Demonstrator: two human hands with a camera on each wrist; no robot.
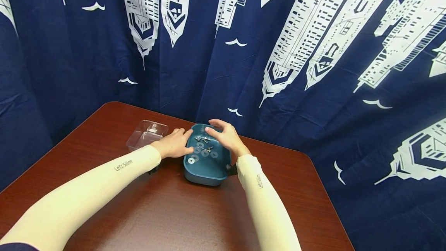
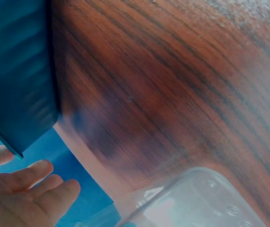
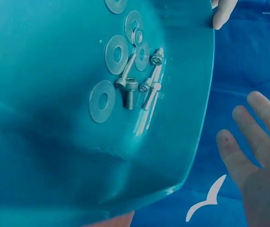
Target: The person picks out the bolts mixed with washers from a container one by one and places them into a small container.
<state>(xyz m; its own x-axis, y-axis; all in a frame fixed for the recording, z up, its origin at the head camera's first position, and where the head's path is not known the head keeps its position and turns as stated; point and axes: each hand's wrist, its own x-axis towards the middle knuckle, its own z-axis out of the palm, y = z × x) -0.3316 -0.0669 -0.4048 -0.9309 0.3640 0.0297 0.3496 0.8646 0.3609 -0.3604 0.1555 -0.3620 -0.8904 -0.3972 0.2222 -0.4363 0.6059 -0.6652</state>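
Note:
A teal plastic bin stands on the table, holding several flat washers and several socket-head screws. My left hand is at the bin's left side, its fingertips right at the rim and its thumb reaching over the edge. Over the far right part of the bin is my right hand, fingers spread and relaxed, holding nothing. From the right wrist, those fingers show apart from the rim. Left of the bin sits a clear plastic box, partly behind my left hand.
A brown wooden table lies under everything. Behind its back edge hangs a navy curtain printed with white buildings. The clear box's corner shows close to my left hand in the left wrist view.

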